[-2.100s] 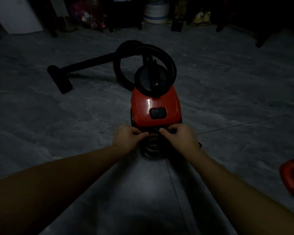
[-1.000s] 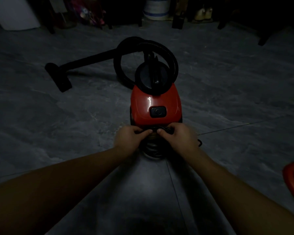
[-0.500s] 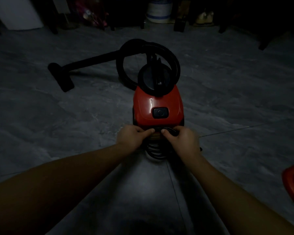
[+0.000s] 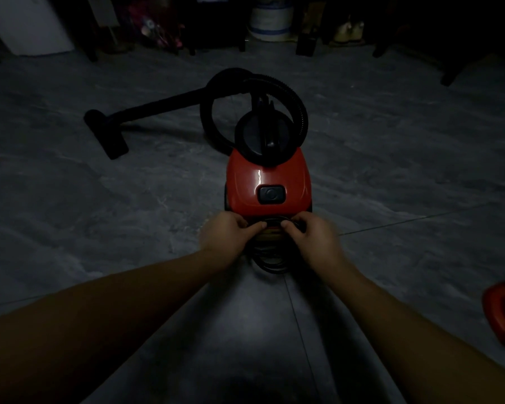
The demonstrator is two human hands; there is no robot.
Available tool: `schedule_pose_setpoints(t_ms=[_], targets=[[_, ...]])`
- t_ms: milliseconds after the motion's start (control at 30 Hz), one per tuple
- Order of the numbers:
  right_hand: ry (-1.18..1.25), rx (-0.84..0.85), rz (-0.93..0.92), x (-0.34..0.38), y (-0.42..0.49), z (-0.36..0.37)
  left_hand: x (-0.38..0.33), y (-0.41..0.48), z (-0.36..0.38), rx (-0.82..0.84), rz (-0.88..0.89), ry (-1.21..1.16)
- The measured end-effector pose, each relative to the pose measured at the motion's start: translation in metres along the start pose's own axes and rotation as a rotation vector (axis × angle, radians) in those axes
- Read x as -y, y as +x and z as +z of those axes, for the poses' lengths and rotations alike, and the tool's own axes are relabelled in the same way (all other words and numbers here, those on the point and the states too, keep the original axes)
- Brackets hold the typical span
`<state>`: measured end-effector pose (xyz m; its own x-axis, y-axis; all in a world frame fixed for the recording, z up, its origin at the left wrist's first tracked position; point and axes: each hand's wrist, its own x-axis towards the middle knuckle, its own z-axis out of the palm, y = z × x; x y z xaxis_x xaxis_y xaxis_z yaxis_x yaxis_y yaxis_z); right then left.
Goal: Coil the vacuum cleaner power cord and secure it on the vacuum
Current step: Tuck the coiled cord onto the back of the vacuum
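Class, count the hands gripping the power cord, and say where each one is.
2. The left hand pinches the power cord left of the coil's top; the right hand, right of it, by the vacuum.

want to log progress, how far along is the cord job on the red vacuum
Done: the power cord is gathered in loops at the near end of the vacuum. In hand: the left hand and right hand both pinch the coil's top against the vacuum's rear edge. Left: fixing the coil there and letting go; dim light hides whether it is hooked yet.
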<state>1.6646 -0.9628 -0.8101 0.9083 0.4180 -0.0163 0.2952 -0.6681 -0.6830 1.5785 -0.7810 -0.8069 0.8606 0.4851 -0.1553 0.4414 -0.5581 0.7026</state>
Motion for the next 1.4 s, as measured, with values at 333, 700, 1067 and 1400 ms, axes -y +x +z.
schedule_pose_setpoints(t_ms=[333, 700, 1067, 1400], targets=[[0.070, -0.094, 0.073, -0.006, 0.001, 0.000, -0.004, -0.001, 0.002, 0.022, 0.103, 0.064], [0.140, -0.057, 0.106, -0.014, 0.002, 0.002, -0.006, -0.011, 0.005, -0.028, 0.093, 0.029], [0.111, -0.057, 0.165, -0.016, 0.007, -0.003, -0.005, 0.000, 0.001, 0.028, 0.174, 0.055], [0.071, -0.009, 0.104, -0.003, 0.009, -0.010, 0.003, 0.002, 0.000, 0.005, 0.156, -0.040]])
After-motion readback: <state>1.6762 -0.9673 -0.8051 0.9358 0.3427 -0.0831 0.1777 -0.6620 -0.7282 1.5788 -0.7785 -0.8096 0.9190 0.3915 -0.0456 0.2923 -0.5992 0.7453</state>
